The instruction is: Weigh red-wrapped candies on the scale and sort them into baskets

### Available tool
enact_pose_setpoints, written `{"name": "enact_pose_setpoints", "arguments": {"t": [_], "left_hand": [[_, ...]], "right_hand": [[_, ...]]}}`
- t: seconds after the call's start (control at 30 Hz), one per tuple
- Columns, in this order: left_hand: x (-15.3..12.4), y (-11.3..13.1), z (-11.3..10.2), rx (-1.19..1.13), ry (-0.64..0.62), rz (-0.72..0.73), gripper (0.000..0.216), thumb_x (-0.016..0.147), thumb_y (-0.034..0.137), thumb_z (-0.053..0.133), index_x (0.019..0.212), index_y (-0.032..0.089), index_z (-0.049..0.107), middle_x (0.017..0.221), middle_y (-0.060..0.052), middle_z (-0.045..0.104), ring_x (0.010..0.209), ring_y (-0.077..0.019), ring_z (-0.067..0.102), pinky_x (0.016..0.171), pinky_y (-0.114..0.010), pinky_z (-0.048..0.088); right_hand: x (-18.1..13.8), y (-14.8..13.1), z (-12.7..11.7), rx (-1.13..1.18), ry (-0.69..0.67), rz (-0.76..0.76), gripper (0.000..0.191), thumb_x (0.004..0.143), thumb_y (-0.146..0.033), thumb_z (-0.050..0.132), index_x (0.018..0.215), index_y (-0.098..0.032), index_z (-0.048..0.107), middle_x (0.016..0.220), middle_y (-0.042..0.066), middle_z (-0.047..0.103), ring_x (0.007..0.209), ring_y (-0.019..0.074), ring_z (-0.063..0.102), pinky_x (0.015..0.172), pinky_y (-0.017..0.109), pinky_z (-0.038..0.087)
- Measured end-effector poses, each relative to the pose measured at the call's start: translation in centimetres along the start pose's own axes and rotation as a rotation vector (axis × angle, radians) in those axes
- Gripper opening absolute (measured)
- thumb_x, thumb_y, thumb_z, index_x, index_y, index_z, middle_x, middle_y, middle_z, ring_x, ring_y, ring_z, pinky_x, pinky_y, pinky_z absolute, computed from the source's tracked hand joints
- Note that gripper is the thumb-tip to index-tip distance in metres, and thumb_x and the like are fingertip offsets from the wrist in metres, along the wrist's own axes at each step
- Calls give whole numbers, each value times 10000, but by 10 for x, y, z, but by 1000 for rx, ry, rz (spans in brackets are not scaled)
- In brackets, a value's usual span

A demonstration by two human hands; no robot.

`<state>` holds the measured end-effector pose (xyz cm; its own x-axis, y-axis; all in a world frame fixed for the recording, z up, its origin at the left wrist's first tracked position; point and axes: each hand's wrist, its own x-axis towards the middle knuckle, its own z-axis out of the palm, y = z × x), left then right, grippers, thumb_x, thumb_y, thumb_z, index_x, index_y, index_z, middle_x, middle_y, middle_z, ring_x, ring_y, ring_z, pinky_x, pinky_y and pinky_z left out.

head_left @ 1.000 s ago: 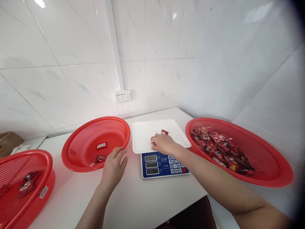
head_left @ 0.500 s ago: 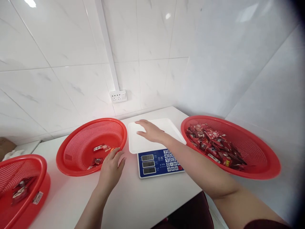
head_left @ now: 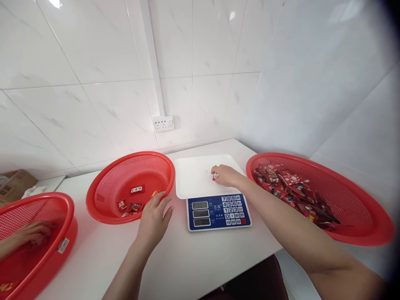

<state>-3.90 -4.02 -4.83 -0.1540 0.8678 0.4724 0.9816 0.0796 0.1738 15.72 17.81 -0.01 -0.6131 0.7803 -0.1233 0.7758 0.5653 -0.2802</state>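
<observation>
My right hand point(head_left: 226, 175) is closed on a small red-and-white wrapped snack packet point(head_left: 215, 176), just over the white tray point(head_left: 193, 183) of a digital scale. The scale's blue panel point(head_left: 220, 211) with its displays and keys faces me. My left hand point(head_left: 156, 214) lies with fingers apart at the near right rim of the middle red basket point(head_left: 93, 208), and I see nothing held in it. Several red packets point(head_left: 137, 189) lie at the bottom of that basket.
A red basket point(head_left: 371, 233) on the right holds a heap of red packets point(head_left: 290, 187). At far left, another person's hand point(head_left: 31, 235) reaches into a third red basket point(head_left: 70, 208). A cardboard box point(head_left: 18, 185) stands behind. A socket point(head_left: 163, 123) is on the wall.
My right hand has moved from open above the tray to closed on a small packet. The other person's hand has entered the left basket. My left hand stays at the middle basket's rim.
</observation>
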Motion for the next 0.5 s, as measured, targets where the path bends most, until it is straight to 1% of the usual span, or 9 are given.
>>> {"name": "enact_pose_setpoints", "arguments": {"t": [0.07, 0.13, 0.17, 0.23, 0.27, 0.3, 0.33, 0.4, 0.5], "left_hand": [[-2, 0, 0, 0, -5, 9, 266, 875, 286, 458, 1053, 174, 621, 1200, -136, 580, 1089, -300, 545, 861, -463, 483], [-4, 0, -1, 0, -5, 17, 258, 874, 277, 459, 1051, 178, 619, 1198, -133, 581, 1096, -298, 541, 864, -459, 483], [-4, 0, -1, 1, -3, 22, 254, 874, 273, 460, 1049, 178, 618, 1198, -132, 581, 1096, -297, 542, 862, -457, 484], [-4, 0, 0, 4, 9, 30, 250, 874, 269, 461, 1046, 173, 615, 1193, -134, 584, 1085, -295, 548, 853, -451, 488], [-4, -1, 0, 7, 18, 35, 250, 874, 267, 461, 1046, 168, 613, 1186, -137, 588, 1074, -294, 555, 846, -447, 491], [-4, -2, 0, 11, 27, 41, 251, 875, 263, 457, 1046, 162, 610, 1176, -138, 594, 1060, -292, 563, 839, -443, 494], [-4, -3, -1, 17, 35, 47, 251, 877, 256, 450, 1046, 159, 607, 1163, -137, 602, 1045, -289, 571, 835, -440, 494], [-3, -7, -2, 35, 43, 54, 252, 882, 236, 426, 1040, 161, 607, 1139, -130, 617, 1001, -280, 594, 818, -431, 497], [0, -19, -5, 59, 45, 31, 269, 885, 202, 383, 1012, 175, 619, 1115, -112, 637, 924, -268, 628, 743, -400, 511]], "right_hand": [[2, -12, -3, 60, 9, -27, 260, 771, -174, 566, 1024, -165, 624, 1045, 117, 623, 956, 251, 590, 785, 328, 457], [4, -31, -6, 208, 35, -119, 301, 828, -224, 515, 1123, -194, 570, 1084, 82, 625, 952, 195, 595, 783, 291, 474], [4, -43, -8, 327, 49, -198, 365, 848, -254, 496, 1211, -218, 505, 1163, 72, 592, 970, 173, 590, 788, 281, 482], [2, -66, -11, 621, 76, -394, 528, 847, -303, 504, 1348, -274, 340, 1363, 69, 427, 1069, 169, 549, 822, 299, 489], [0, -76, -11, 718, 84, -472, 585, 836, -314, 518, 1375, -298, 289, 1422, 64, 339, 1128, 181, 512, 845, 320, 487], [-2, -83, -11, 761, 93, -528, 616, 825, -318, 531, 1384, -312, 272, 1454, 59, 277, 1183, 197, 468, 872, 346, 478], [-6, -87, -10, 736, 104, -554, 613, 820, -314, 535, 1380, -319, 285, 1464, 52, 253, 1230, 209, 419, 906, 371, 460], [-14, -83, -5, 600, 140, -559, 571, 813, -288, 539, 1353, -308, 355, 1455, 55, 269, 1295, 224, 327, 988, 421, 390], [-30, -54, 3, 393, 164, -506, 513, 821, -306, 526, 1321, -297, 414, 1460, 50, 267, 1336, 222, 251, 1070, 455, 273]]}}
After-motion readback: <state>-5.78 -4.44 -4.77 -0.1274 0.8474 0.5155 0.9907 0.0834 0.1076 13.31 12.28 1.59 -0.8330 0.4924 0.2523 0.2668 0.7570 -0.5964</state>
